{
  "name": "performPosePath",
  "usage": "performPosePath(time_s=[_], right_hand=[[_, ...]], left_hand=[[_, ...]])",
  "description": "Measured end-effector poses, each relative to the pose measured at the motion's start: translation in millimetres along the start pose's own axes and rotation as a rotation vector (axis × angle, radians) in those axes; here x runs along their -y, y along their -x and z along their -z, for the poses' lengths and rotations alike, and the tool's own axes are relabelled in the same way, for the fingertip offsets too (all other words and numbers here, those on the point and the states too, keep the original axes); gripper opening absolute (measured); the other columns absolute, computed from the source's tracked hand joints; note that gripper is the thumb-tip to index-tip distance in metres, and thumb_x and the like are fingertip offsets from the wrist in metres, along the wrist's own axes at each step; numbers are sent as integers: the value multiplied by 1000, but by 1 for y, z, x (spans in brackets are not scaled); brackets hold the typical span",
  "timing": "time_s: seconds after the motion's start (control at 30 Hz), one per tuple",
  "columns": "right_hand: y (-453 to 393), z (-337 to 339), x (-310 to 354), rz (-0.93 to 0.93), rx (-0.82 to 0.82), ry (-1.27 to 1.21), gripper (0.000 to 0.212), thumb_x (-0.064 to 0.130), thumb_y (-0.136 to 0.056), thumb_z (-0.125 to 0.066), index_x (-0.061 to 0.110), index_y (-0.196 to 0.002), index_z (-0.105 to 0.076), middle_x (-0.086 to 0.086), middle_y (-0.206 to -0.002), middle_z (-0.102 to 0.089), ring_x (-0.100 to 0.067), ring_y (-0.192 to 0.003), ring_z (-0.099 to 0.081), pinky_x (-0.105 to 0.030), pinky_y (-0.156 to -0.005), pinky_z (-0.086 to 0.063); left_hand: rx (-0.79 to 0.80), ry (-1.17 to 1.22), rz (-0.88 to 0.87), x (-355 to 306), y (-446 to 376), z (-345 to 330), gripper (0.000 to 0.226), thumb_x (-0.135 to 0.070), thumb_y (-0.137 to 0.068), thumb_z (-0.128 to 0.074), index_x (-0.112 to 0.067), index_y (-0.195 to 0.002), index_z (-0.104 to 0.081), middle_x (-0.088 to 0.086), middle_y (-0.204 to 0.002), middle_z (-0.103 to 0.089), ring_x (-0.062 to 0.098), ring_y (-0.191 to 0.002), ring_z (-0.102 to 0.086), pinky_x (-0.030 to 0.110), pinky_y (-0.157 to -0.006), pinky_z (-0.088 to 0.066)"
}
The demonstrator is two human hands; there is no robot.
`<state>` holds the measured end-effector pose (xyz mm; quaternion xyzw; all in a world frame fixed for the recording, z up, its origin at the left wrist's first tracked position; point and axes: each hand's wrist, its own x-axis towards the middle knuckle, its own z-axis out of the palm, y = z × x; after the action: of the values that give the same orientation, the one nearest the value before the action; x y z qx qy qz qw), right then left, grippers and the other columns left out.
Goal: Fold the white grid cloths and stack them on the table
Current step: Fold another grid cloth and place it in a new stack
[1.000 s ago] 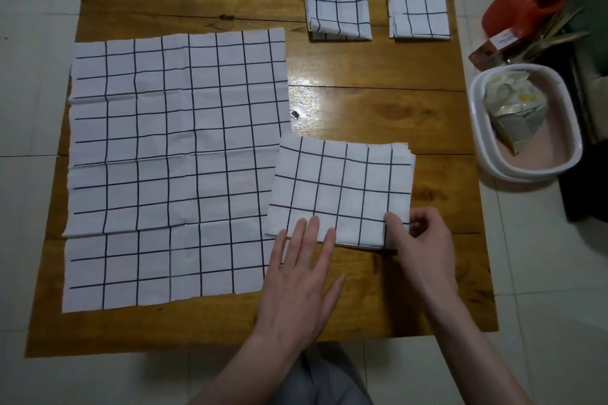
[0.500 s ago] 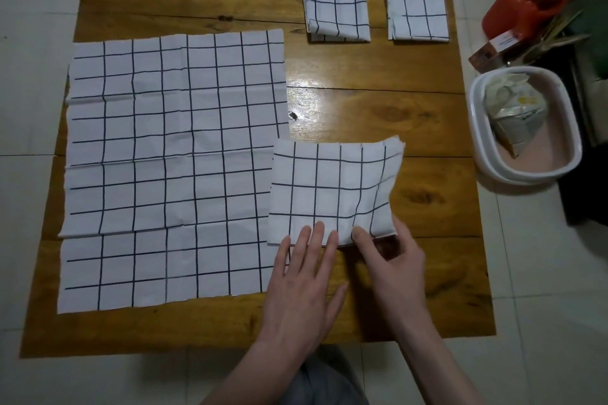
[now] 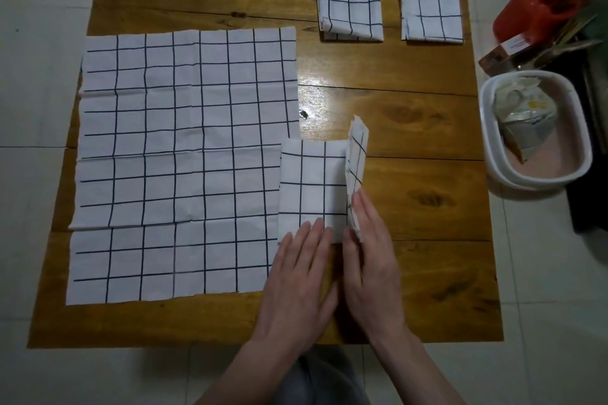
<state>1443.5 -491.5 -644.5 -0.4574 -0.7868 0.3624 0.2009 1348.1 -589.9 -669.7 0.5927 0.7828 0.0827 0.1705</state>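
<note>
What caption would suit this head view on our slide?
Left hand presses the half-folded grid cloth while right hand lifts its right flap over.

Off the table's right edge — a white tub [image 3: 493,171] holding a crumpled carton [image 3: 523,118]; beyond it, a red cup [image 3: 539,3].

Both forearms were bare to the bottom of the picture, with no sleeves, watch or rings to be seen. The left hand [image 3: 297,276] and right hand [image 3: 370,260] wore no gloves. Below them, grey cloth [image 3: 320,378] covered the person's lap.
</note>
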Motion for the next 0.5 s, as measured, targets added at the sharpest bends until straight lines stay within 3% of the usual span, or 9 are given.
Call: performPosePath(time_s=[0.27, 0.5], right_hand=[[-2, -13, -1, 178, 129, 214, 61, 10, -102, -45, 7, -160, -30, -6, -169, -27, -18, -158, -21, -44, -125, -30], [-4, -26, -3, 209, 244, 340, 61, 21, -103, -39, 12, -162, -29, -6, -170, -24, -19, -159, -17, -46, -125, -29]], left_hand=[[-108, 111, 156, 34, 14, 7, 66, -45, -105, -41, -9, -161, -34, 8, -165, -38, 20, -154, -32, 44, -125, -27], [-160, 238, 175, 38, 11, 14, 65, -39, -104, -50, -11, -160, -35, 5, -160, -44, 19, -151, -35, 52, -117, -42]])
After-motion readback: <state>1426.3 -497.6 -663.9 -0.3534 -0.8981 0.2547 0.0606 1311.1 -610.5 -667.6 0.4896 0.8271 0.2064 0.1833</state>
